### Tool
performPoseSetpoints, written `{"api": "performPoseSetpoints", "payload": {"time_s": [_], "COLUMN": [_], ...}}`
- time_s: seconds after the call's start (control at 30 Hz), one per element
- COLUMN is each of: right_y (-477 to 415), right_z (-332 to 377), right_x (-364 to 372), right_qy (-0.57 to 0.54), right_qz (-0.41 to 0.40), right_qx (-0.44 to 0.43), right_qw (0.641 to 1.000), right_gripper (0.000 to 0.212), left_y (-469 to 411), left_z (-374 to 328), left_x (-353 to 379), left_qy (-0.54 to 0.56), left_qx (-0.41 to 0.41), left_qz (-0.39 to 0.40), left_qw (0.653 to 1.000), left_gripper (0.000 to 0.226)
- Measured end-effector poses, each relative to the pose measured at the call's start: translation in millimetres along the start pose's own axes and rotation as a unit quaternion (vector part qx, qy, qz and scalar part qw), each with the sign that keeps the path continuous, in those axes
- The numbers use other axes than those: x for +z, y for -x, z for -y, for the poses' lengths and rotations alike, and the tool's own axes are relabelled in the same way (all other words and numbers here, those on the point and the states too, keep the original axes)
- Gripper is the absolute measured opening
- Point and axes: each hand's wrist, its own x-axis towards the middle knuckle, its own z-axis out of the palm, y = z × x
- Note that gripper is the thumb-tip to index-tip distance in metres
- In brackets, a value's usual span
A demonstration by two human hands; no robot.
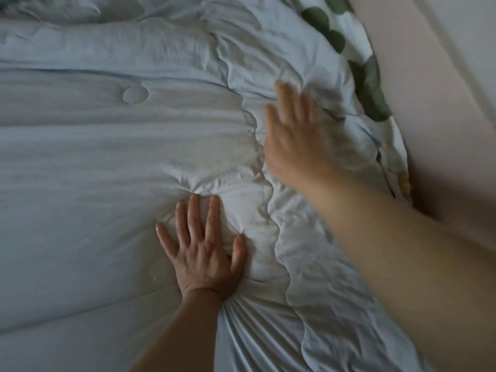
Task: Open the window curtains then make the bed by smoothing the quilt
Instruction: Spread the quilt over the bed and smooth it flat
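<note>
Leaf-print sheet [371, 87] against pale wall [429, 103]

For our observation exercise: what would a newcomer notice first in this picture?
Two bare hands on a rumpled pale quilt: the left hand presses flat, fingers spread, at lower centre, and the blurred right hand is open higher up, nearer the wall. At the quilt's right edge, green-leaf-printed fabric shows against that wall.

A bedroom in a home. A rumpled pale blue-white padded quilt [107, 162] fills the view. At two o'clock, white bedding printed with green leaves [371, 87] meets a plain pinkish wall [429, 84].
</note>
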Motion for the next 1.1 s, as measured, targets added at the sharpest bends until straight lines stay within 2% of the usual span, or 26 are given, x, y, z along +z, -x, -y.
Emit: {"api": "performPoseSetpoints", "payload": {"time_s": [0.03, 0.07, 0.13, 0.17, 0.23, 0.3, 0.67, 0.93, 1.1], "right_y": [6, 9, 6, 4, 1, 7, 8, 3, 4], "right_z": [2, 0, -5, 1, 23, 38, 32, 33, 33], "right_x": [8, 18, 24, 23, 21, 27, 47, 50, 52], "right_qy": [-0.003, -0.008, -0.026, -0.037, -0.066, -0.073, -0.077, -0.052, -0.035], "right_qz": [0.039, 0.060, 0.066, 0.052, 0.011, 0.019, -0.020, -0.016, -0.006], "right_qx": [0.017, 0.076, 0.200, 0.215, 0.163, 0.107, 0.150, 0.149, 0.149], "right_qw": [0.999, 0.995, 0.977, 0.975, 0.984, 0.991, 0.985, 0.987, 0.988], "right_gripper": [0.054, 0.061, 0.069, 0.069, 0.068, 0.070, 0.077, 0.076, 0.076], "left_y": [0, 1, -1, -1, -1, 0, -2, -2, -14], "left_z": [0, 0, 0, 0, 0, -1, 0, 2, 6], "left_x": [-1, -1, 0, -1, -2, -3, -4, -2, -11], "left_qy": [0.001, 0.001, -0.004, -0.007, -0.006, -0.004, -0.007, -0.002, 0.035], "left_qx": [0.000, 0.001, 0.002, 0.000, 0.000, 0.000, -0.001, 0.003, 0.036], "left_qz": [0.001, 0.002, 0.005, 0.011, 0.014, 0.017, 0.029, 0.035, 0.011], "left_qw": [1.000, 1.000, 1.000, 1.000, 1.000, 1.000, 1.000, 0.999, 0.999], "left_gripper": [0.079, 0.079, 0.079, 0.080, 0.080, 0.080, 0.082, 0.084, 0.081]}}
